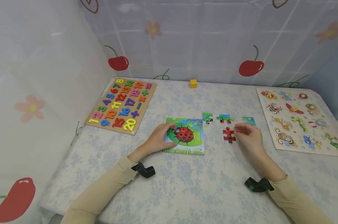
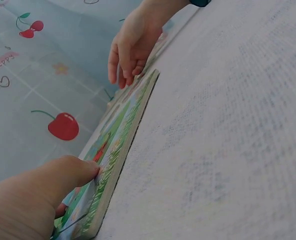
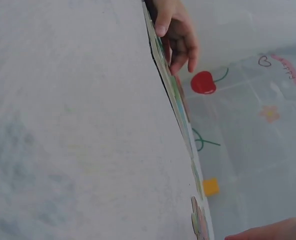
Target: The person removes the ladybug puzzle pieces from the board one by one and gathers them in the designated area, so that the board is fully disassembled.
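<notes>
A square ladybug puzzle board [image 1: 184,135] lies flat near the middle of the table. My left hand [image 1: 158,139] rests over its left side, fingers at the upper left and thumb lower down; in the left wrist view the thumb lies on the printed face. Right of the board is a red spotted jigsaw piece [image 1: 229,135]. Beside this piece's right edge, my right hand [image 1: 250,138] hovers with loosely bent fingers and nothing visible between them. Behind lie a green corner piece [image 1: 207,116], a green-and-blue piece [image 1: 225,118] and a blue piece [image 1: 249,120], partly behind the right hand.
At the left lies a wooden number board [image 1: 138,122] with colourful digits and signs. An insect peg board [image 1: 299,149] is at the right. A small yellow cube [image 1: 193,83] sits at the back, near the cherry-print curtain [image 1: 185,53].
</notes>
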`<state>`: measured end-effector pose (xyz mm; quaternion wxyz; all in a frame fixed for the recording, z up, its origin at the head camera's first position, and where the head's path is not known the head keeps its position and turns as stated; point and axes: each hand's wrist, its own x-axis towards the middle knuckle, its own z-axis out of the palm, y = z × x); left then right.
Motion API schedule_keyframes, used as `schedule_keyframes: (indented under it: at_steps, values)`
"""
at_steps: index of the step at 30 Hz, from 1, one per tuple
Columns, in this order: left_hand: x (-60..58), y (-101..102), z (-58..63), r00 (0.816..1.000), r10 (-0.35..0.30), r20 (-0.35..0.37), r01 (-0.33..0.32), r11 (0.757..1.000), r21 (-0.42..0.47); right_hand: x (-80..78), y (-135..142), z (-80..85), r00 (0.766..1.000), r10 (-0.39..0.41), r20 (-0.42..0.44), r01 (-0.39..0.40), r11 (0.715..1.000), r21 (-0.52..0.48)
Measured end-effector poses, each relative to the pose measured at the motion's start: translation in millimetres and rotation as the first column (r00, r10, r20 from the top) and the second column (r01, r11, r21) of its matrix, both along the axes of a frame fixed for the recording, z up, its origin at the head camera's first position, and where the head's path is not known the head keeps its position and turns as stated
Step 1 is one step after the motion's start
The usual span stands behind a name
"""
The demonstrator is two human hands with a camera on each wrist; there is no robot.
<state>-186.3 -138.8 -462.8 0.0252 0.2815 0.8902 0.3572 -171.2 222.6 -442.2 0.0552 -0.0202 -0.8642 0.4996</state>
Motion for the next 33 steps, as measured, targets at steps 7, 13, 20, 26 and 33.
schedule_keyframes:
  at_steps: [7,13,20,26,33]
  values:
    - [0.1,-2,1.0,1.000,0.009,0.012,-0.009,1.000,-0.003,0.7,-25,8.0,0.993,0.109,0.039,-0.110,0.994,0.015]
    - [-0.6,-3,1.0,1.000,0.018,0.021,-0.018,1.000,-0.008,-4.2,-74,13.4,0.968,0.251,0.027,-0.250,0.968,-0.031]
    - [-2.7,-4,-2.7,0.995,0.097,-0.027,-0.098,0.994,-0.053,-16.0,-132,9.6,0.897,0.442,0.023,-0.439,0.895,-0.079]
    - [-4.0,-3,-4.1,0.991,0.135,-0.025,-0.137,0.985,-0.103,-20.6,-157,1.6,0.872,0.489,0.018,-0.486,0.870,-0.083]
    - [-3.3,-3,-0.2,0.987,0.159,-0.002,-0.157,0.975,-0.159,-17.4,-164,-5.4,0.875,0.483,-0.026,-0.484,0.875,-0.019]
